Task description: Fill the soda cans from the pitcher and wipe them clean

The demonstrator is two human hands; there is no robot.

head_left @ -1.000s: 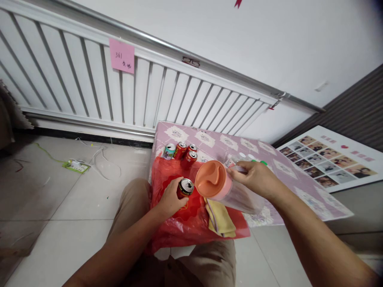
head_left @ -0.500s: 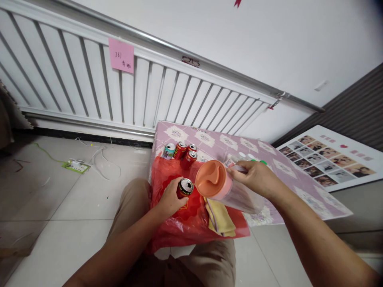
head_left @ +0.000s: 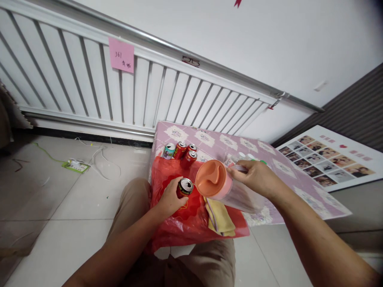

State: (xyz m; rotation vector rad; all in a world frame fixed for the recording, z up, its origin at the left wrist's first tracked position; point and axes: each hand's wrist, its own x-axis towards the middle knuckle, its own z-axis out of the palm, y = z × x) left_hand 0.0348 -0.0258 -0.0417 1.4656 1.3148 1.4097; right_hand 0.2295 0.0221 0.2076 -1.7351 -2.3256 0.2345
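Note:
My left hand [head_left: 170, 199] is wrapped round an opened drink can [head_left: 185, 188], dark with a red lower part, held upright over a red plastic sheet [head_left: 176, 231]. In my right hand [head_left: 254, 177] is the handle of a clear pitcher [head_left: 243, 199] with an orange lid [head_left: 211, 179]. The pitcher is tipped to the left, its lid close beside the can's top. A thin stream between them is hard to make out. Under the pitcher lies a folded yellow cloth [head_left: 220, 218], partly hidden by it.
Several cans stand behind the red sheet: a teal and white can [head_left: 169, 151] and red cans [head_left: 189, 158]. Clear bottles with green parts [head_left: 263, 162] are partly hidden behind my right hand. A radiator [head_left: 167, 95] runs behind the purple tablecloth [head_left: 206, 137]. A power strip [head_left: 76, 165] lies on the floor.

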